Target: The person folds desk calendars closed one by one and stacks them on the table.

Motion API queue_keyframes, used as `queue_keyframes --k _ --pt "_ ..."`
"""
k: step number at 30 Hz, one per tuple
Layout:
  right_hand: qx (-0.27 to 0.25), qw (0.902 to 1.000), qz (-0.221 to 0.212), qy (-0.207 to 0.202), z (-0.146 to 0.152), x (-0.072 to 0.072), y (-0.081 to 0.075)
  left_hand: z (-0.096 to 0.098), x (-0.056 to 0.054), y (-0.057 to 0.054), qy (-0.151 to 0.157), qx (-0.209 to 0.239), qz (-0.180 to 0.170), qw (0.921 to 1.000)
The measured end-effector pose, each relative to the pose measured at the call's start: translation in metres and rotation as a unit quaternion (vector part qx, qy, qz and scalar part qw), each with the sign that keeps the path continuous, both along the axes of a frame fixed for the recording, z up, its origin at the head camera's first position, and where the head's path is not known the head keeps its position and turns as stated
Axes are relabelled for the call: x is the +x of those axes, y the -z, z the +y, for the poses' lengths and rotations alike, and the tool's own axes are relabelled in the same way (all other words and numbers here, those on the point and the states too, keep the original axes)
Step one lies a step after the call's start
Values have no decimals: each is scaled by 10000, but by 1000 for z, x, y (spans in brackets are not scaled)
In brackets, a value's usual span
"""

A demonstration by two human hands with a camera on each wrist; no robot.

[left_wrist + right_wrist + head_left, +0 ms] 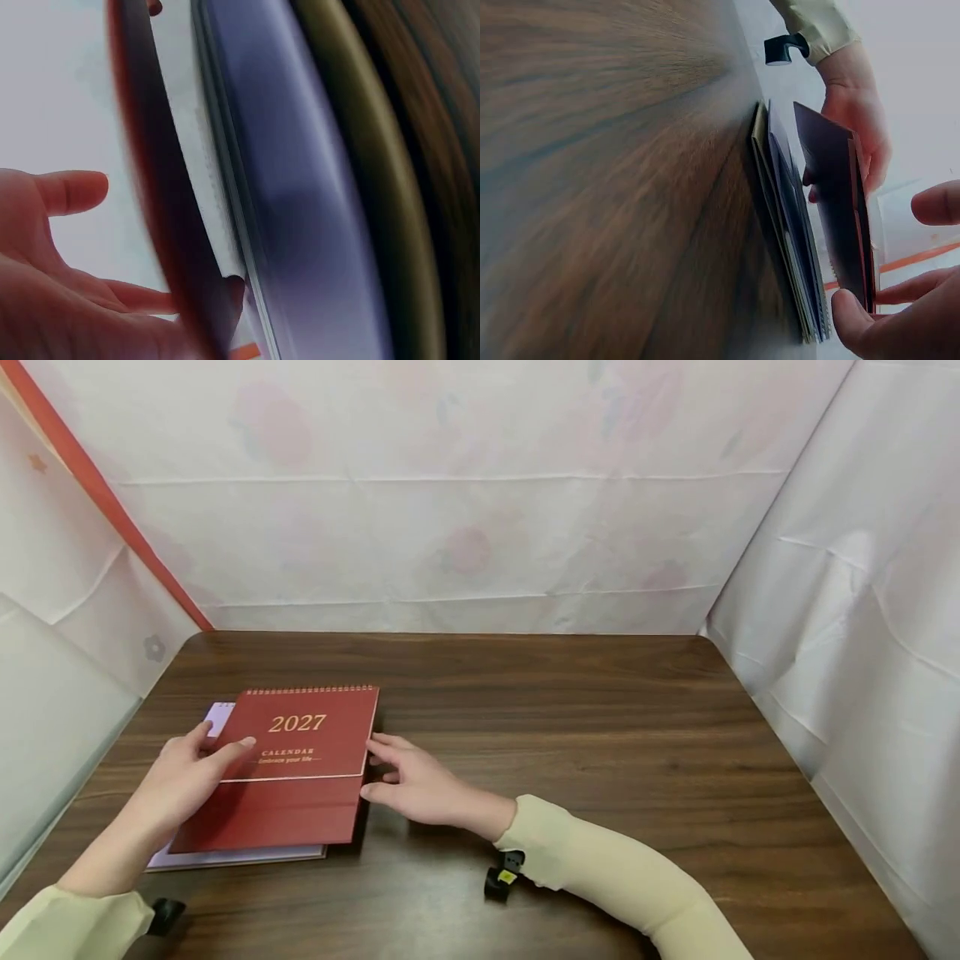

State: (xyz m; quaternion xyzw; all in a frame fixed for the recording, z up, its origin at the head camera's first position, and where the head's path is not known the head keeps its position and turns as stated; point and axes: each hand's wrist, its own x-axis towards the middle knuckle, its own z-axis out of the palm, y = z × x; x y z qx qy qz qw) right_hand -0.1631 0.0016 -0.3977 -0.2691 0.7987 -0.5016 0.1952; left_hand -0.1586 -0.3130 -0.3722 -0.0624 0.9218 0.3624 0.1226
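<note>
A red 2027 desk calendar [300, 810] with a coil along its far edge is lifted and tilted over the things beneath it. My left hand [176, 777] holds its left side, thumb above the cover and fingertips curled underneath. At the right edge is my right hand [423, 785], its fingertips on either side of that edge in the right wrist view. Under the red calendar lies a lilac spiral-bound calendar [247, 857], mostly hidden in the head view. A tan-edged layer [382, 150] shows below the lilac one in the left wrist view.
The stack lies on the left part of a dark wood-grain table [600, 735]. A pale printed curtain [465, 527] hangs behind the table, and another white curtain [847, 610] borders its right side. Small black devices [498, 881] are worn at both wrists.
</note>
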Motion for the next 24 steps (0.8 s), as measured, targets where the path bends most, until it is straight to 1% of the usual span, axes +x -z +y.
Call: queue_keyframes --k 3,6,10,14,17,19,24 --pt "436 9985 309 -133 -10 0 2 -8 1 1 -28 -367 81 9993" --pt "945 9917 835 -248 -19 2 5 -14 3 0 -28 -539 62 9985" --pt "1449 9793 1351 -427 -30 4 9 -19 6 0 -108 -505 -111 9986" --pt "1756 9692 1638 -545 -39 4 13 -25 7 4 -222 -583 -139 9980" --pt "1947 9628 1780 -588 -44 2 14 -28 9 5 -268 -725 -100 9970" --pt "2044 9602 1801 -613 -47 2 15 -30 10 5 -282 -748 -124 9967" --pt "2235 9555 1801 -682 -51 3 14 -33 11 5 -195 -839 -96 9962"
